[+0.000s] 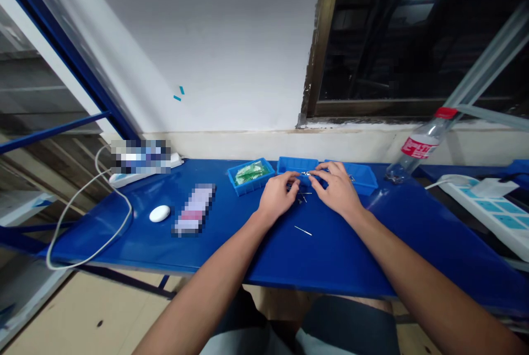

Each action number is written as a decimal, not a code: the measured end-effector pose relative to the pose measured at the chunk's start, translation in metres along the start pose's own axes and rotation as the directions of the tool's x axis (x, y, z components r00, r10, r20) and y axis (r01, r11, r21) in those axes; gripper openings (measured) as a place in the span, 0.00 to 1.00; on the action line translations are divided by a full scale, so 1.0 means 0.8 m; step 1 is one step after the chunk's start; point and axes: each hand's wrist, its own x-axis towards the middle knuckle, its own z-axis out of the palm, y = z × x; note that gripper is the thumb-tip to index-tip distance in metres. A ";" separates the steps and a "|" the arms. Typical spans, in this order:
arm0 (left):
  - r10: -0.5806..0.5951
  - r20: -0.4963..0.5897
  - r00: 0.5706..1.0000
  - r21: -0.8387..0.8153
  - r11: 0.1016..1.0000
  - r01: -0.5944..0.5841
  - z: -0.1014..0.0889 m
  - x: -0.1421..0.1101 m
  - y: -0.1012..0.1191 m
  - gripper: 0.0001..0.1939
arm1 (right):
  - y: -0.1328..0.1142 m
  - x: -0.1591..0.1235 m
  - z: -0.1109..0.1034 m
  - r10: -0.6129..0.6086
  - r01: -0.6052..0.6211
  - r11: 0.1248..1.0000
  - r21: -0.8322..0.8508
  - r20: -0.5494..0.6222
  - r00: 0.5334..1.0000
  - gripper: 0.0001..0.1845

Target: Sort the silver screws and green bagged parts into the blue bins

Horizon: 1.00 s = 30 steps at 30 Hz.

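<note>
In the head view, my left hand [280, 195] and my right hand [338, 188] meet above the blue table, fingertips pinched together. Between them is a small shiny metal piece [306, 173], too small to name. Both hands are closed on it, one from each side. Below the fingers lie a few small dark, thin pieces [303, 198], partly hidden by my left hand. Closer to me, a thin metal pin [303, 230] rests on the table. Just behind my hands stands a blue bin [289, 161], its contents mostly hidden.
A blue bin [243, 187] with green packets stands left, another blue bin [366, 178] right. Further right are a tilted plastic bottle [421, 148] and a power strip [491, 214]. On the left lie a blurred phone-like slab [194, 209], a white oval case [159, 213] and a white cable [88, 260].
</note>
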 end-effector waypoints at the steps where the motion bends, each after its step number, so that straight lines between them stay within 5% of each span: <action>1: 0.001 -0.011 1.000 0.005 1.000 -0.001 -0.001 0.000 0.001 0.14 | -0.006 0.000 -0.002 -0.020 0.020 0.999 0.028 -0.004 1.000 0.12; 4: -0.004 -0.050 0.999 0.014 1.000 0.004 -0.004 0.000 0.005 0.14 | -0.022 0.000 -0.006 -0.131 0.114 0.981 0.160 0.096 0.987 0.11; 8: -0.016 -0.077 0.997 0.012 1.000 0.017 -0.008 -0.001 0.009 0.14 | -0.040 -0.006 0.000 -0.270 0.167 0.931 0.324 0.306 0.913 0.13; 14: -0.011 -0.064 0.998 0.034 0.999 0.013 -0.008 -0.002 0.009 0.15 | -0.055 -0.013 0.013 -0.333 0.170 0.918 0.359 0.460 0.823 0.13; 30: 0.009 -0.024 1.000 0.060 0.998 -0.007 -0.005 -0.002 0.006 0.13 | -0.030 -0.010 0.025 -0.288 0.182 0.938 0.294 0.373 0.882 0.11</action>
